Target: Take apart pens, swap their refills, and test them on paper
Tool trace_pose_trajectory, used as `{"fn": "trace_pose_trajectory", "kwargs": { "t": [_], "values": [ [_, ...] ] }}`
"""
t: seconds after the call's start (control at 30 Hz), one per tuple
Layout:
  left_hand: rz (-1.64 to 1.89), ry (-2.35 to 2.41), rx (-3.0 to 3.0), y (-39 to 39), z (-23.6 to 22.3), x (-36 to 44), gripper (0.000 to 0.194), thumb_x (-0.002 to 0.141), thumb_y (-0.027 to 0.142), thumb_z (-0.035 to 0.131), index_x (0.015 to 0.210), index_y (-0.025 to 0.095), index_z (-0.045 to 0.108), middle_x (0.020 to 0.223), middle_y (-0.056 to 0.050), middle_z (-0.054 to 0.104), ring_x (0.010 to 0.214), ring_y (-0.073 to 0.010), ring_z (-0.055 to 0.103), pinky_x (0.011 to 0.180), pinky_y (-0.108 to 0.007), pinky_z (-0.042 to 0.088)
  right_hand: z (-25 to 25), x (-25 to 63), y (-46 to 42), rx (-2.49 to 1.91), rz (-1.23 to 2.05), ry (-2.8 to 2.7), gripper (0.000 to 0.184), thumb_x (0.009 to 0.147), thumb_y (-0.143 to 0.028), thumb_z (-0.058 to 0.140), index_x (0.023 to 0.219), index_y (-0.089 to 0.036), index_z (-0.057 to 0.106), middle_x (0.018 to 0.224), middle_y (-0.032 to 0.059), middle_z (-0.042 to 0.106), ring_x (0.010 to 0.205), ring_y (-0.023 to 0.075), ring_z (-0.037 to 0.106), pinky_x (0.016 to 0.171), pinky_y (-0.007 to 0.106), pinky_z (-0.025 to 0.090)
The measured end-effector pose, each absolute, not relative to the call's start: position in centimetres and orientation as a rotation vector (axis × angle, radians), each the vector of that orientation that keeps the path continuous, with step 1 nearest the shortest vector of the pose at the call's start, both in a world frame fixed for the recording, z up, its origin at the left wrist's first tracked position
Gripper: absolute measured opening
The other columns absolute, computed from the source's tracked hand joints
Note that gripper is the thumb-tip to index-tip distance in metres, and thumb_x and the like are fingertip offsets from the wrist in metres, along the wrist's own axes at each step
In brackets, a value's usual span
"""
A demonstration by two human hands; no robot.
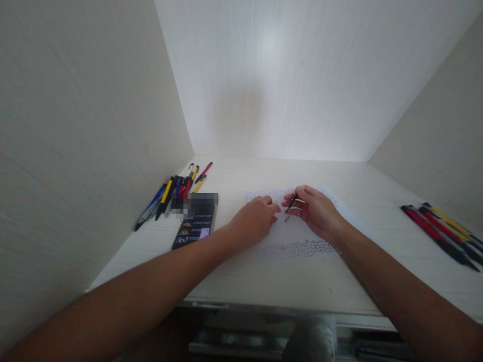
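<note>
My right hand (317,211) pinches a short, thin dark piece, like a pen part (291,204), between thumb and finger, tilted above the paper. Close to its lower tip, a tiny grey piece (287,218) shows against the sheet; I cannot make out its kind. My left hand (254,221) rests at the left side of the paper, its fingers bent, thumb and fingertip apart and nothing visible between them. Under both hands lies a white sheet of paper (294,234) with rows of small marks along its top and bottom.
Left of the paper lies a phone (196,226) with a lit screen. Behind it, several pens (177,188) form a loose pile beside the left wall. Several red and yellow pens (443,229) lie at the right. Pale panels (279,100) enclose the desk.
</note>
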State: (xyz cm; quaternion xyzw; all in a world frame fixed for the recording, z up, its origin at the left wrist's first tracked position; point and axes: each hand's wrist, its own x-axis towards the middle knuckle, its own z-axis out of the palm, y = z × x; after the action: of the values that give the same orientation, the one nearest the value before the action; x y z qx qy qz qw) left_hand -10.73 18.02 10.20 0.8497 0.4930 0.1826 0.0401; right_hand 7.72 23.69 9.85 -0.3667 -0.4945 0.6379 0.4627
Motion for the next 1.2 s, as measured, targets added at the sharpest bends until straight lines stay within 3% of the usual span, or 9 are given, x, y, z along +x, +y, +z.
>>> {"fn": "trace_pose_trajectory", "kwargs": {
  "t": [0.23,0.33,0.53,0.8,1.0,1.2],
  "values": [
    [0.576,1.493,2.681,17.8,9.9,-10.5,0.022,0.095,0.018,0.052,0.105,0.015,0.073,0.102,-0.01,0.066,0.092,-0.0211,0.058,0.086,-0.035,0.05,9.4,6.4,23.3,-0.95,1.569,-1.009,0.016,0.096,-0.025,0.056,0.081,-0.02,0.06,0.086,0.0079,0.069,0.081,0.0193,0.069,0.081,0.035,0.059],
    [0.574,1.511,2.681,17.6,9.9,-10.1,0.024,0.097,0.024,0.053,0.106,0.013,0.072,0.107,-0.011,0.066,0.099,-0.0234,0.058,0.092,-0.038,0.05,9.6,5.5,22.8,-0.96,1.519,-0.827,0.016,0.097,-0.021,0.053,0.082,-0.021,0.057,0.084,0.0069,0.069,0.078,0.0179,0.07,0.084,0.035,0.06],
    [0.685,1.474,2.602,17.3,9.2,-9.5,0.027,0.096,0.037,0.058,0.108,0.018,0.073,0.109,-0.009,0.066,0.102,-0.0233,0.058,0.097,-0.04,0.049,10.6,5.0,22.4,-0.906,1.665,-0.585,0.027,0.102,-0.02,0.04,0.079,-0.021,0.053,0.089,0.0112,0.073,0.086,0.0195,0.072,0.089,0.037,0.06],
    [0.855,1.33,2.513,17.9,8.2,-9.2,0.019,0.091,0.03,0.067,0.107,0.021,0.073,0.117,-0.008,0.066,0.111,-0.0229,0.059,0.101,-0.042,0.049,11.2,4.8,21.7,-0.901,1.783,-0.584,0.039,0.104,-0.025,0.034,0.07,-0.022,0.053,0.094,0.0118,0.076,0.104,0.0201,0.072,0.095,0.034,0.056],
    [0.912,1.289,2.477,18.0,8.3,-8.8,0.014,0.092,0.02,0.063,0.102,0.018,0.073,0.114,-0.007,0.067,0.108,-0.02,0.061,0.1,-0.039,0.051,11.0,4.7,21.6,-0.868,1.779,-0.595,0.042,0.104,-0.027,0.035,0.066,-0.022,0.053,0.1,0.0116,0.077,0.111,0.0199,0.07,0.1,0.033,0.053],
    [0.839,1.34,2.484,17.5,8.8,-8.7,0.015,0.094,0.021,0.059,0.097,0.017,0.073,0.115,-0.008,0.067,0.109,-0.0211,0.06,0.1,-0.04,0.052,10.7,5.0,21.6,-0.864,1.886,-0.606,0.042,0.103,-0.026,0.037,0.064,-0.022,0.052,0.106,0.0128,0.076,0.112,0.0217,0.069,0.094,0.035,0.057]
  ]
}}
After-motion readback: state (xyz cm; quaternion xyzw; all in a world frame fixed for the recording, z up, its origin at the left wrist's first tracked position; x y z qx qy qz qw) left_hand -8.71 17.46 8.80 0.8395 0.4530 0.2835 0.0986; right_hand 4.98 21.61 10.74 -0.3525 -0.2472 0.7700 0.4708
